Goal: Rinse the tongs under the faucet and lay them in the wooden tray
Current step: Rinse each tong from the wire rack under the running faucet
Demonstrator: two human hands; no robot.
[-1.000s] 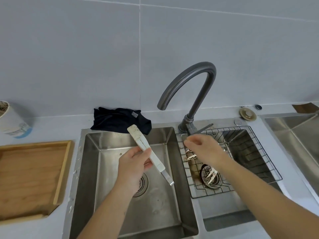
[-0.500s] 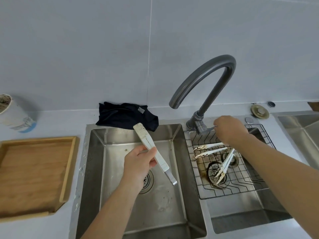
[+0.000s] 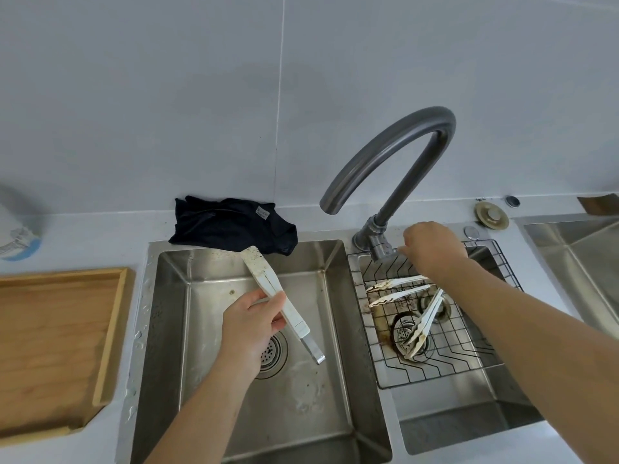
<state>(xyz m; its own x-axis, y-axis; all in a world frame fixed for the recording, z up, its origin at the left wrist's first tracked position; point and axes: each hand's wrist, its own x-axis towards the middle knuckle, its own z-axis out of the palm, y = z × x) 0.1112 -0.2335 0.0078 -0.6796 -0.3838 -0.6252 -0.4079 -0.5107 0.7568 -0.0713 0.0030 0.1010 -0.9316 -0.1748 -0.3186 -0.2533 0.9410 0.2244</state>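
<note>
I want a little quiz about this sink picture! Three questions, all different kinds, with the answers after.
1. True or false: water is running from the faucet.
2. Which hand holds the tongs over the left sink? A) left B) right C) both
3. Fill in: the other tongs lie on the wire ____ in the right sink.

Key
1. False. No stream shows under the spout.
2. A. The left hand grips them; the right hand is at the faucet's lever.
3. Rack. The wooden tray has no tongs in it yet.
</note>
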